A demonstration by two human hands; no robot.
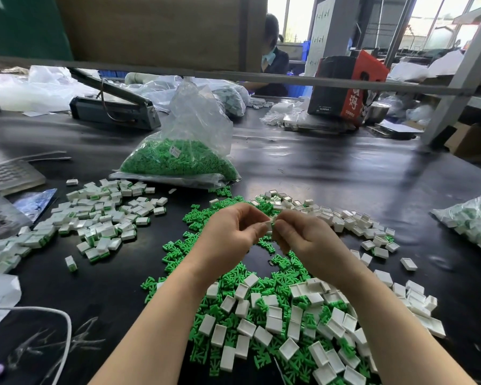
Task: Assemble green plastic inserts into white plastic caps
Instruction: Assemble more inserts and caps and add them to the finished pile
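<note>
1. Held above the black bench (331, 173), between both hands: one white cap (267, 224) with a sliver of green insert (272, 225) at its right edge, mostly hidden by fingertips.
2. Left hand (231, 232): grip clamped on the cap, thumb and forefinger pinching its near end. Right hand (300, 234): grip clamped too, fingers curled onto the green piece; seating depth impossible to tell.
3. Judged very light, both parts: small moulded plastic, stiff, thin-walled in the cap's case, smooth and likely a bit slippery under dry fingers.
4. Best hold for a cap, by the look of it: across the two long outer walls, open face left clear. Squeezing the open mouth probably bows the walls and spoils the fit.
5. Best hold for an insert: by the flat bar end, thin prongs left free; prongs look likely to bend or snap under a skewed push.
6. Probably a straight, square press, firm at the finish, with a snap fit likely.
7. Loose stock directly below the wrists: mixed heap of caps and inserts (283, 318), tangled, so single pieces need teasing out.
8. More caps (353, 226) scattered to the right.
9. Finished pieces (100, 218) in a pile to the left.
10. Spare inserts in a clear bag (184, 145) behind the hands.
</note>
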